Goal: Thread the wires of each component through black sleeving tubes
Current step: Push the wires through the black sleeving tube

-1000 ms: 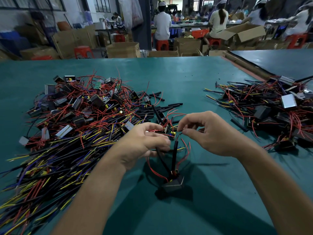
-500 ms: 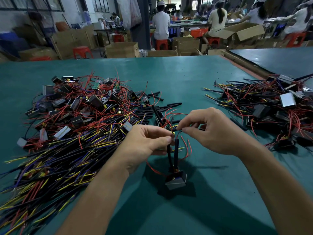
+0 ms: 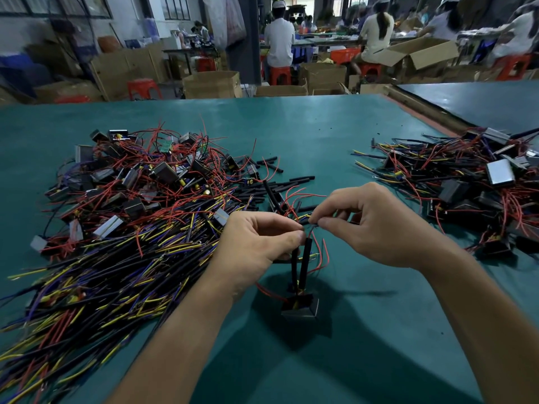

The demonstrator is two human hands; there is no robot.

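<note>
One component (image 3: 300, 308) sits low in front of the person, on the desk (image 3: 393, 345) or just above it, I cannot tell which, with two black sleeving tubes (image 3: 305, 265) rising upright from it and thin red wires (image 3: 323, 258) looping beside them. At the tube tops the left hand (image 3: 256, 243) pinches the tubes between thumb and forefinger, while the right hand (image 3: 376, 225), almost touching it, pinches wire ends (image 3: 312, 225) just above. Farther off lie two heaps of wired components, the left heap (image 3: 131, 205) and the right heap (image 3: 466, 188), with loose tubes (image 3: 287, 182) scattered by the left one.
</note>
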